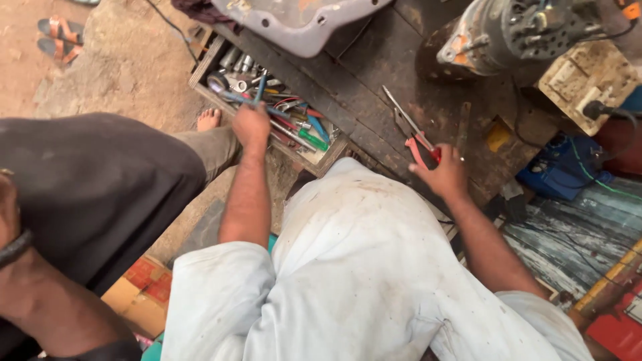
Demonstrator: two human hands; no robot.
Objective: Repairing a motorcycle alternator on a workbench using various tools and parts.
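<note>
From the head camera, the left hand [251,127] sits left of centre, fingers clenched around a blue-handled tool [257,93] inside a wooden tool tray [200,67] crammed with wrenches and screwdrivers. The right hand [445,175], right of centre, grasps the red handles of one pair of pliers [413,137] lying on the dark workbench [374,73]. A grey motor [515,33] stands upper right; another person's bare foot [208,120] rests beside the tray.

Left hand [251,126] in toolbox [200,67]
</note>
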